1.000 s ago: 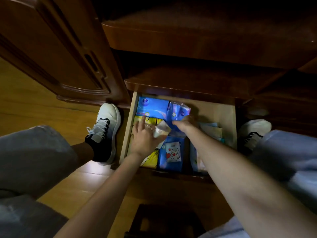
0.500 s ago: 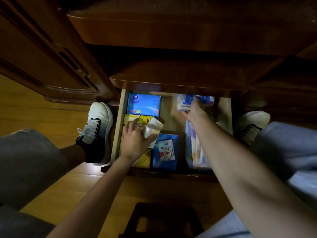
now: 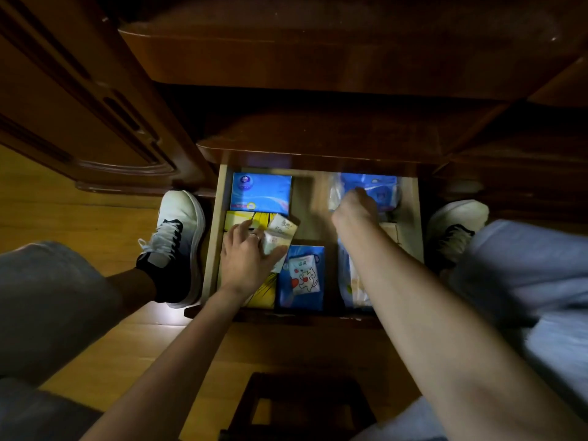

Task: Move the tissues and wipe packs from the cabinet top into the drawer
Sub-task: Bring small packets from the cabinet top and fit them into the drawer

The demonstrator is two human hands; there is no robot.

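**Both hands inside the open drawer, each on a pack**

A small white rectangular tissue pack (image 3: 279, 237) is seen tilted, its long axis running from about 7 o'clock to 1 o'clock, with its upper end pointing toward 1 o'clock. It is gripped by the left hand (image 3: 246, 261), whose thumb is closed under its lower edge while the fingers are spread over a yellow printed pack (image 3: 237, 219) lying beneath. A blue-and-clear plastic wipe pack (image 3: 369, 190) is lodged at the far right corner of the pale wooden drawer (image 3: 212, 237), at 1 o'clock from the white pack, its long axis running 9 to 3 o'clock. It is touched by the right hand (image 3: 354, 210), which is curled over its near edge; whether it is actually gripped cannot be told, as the fingers are blurred. A flat blue rectangular tissue pack (image 3: 261, 192) is set at the far left corner, at 12 o'clock from the left hand. A blue pack printed with a cat and hearts (image 3: 302, 275) lies upright-lengthwise just at 3 o'clock of the left wrist.
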